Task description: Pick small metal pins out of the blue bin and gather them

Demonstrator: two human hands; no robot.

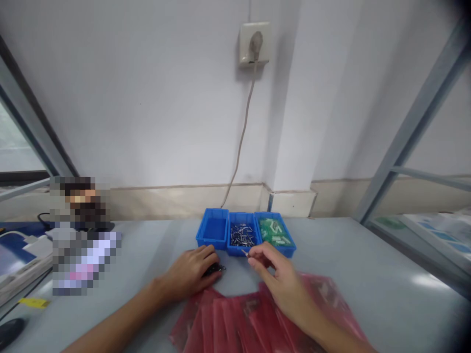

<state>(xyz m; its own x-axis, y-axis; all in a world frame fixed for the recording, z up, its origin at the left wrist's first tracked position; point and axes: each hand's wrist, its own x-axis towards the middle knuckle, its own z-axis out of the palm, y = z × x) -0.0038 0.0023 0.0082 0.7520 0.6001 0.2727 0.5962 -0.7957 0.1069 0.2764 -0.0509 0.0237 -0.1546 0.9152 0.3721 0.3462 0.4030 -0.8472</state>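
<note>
Red bags (239, 323) underlie right grip (274, 272) pinching a metal pin (245, 253); left grip (191, 272) closed on a dark part (215, 268)

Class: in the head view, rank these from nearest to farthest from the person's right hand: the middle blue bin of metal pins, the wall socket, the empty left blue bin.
From the right hand:
1. Middle blue bin, just ahead of the fingertips.
2. Left blue bin, ahead and leftward.
3. Wall socket, high on the wall.

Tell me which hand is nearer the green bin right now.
Right. The right hand sits just in front of the green bin, pinching a small pin. The left hand rests further left, below the empty blue bin, on a dark part.
</note>
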